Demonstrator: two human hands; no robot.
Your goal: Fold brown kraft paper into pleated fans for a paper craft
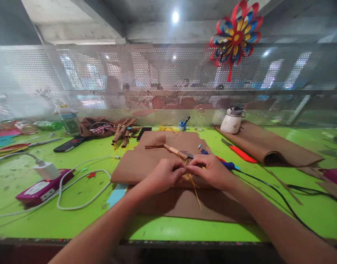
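Counts, relative to fingers: 2 stars left; 1 white plug farther left; 2 dark phones beyond, leftward; 1 blue jar straight beyond; 1 flask beyond, rightward.

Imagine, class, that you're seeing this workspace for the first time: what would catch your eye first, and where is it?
Probably the big red, blue and yellow looped flower ornament at the upper right. Next, at the centre, the bare left hand and right hand meet at thin yellow string, over brown paper on a bright green table. A purple power strip stands out at the left.
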